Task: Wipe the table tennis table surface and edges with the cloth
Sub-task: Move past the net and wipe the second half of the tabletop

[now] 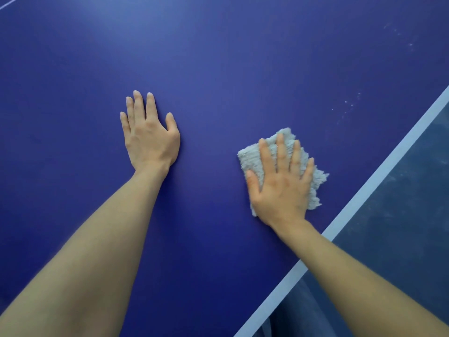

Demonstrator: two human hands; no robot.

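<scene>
The blue table tennis table (218,69) fills most of the view. Its white edge line (379,173) runs diagonally from the lower middle to the upper right. My right hand (281,183) lies flat, fingers spread, pressing a folded pale grey fluffy cloth (250,156) onto the surface close to that edge. The cloth sticks out past my fingertips and on both sides of my palm. My left hand (148,135) rests palm down on the bare table to the left, holding nothing.
White dust specks (349,103) dot the surface near the edge, up and right of the cloth. Beyond the edge lies a dusty grey-blue floor (408,215). A thin white line (9,2) crosses the far top left corner.
</scene>
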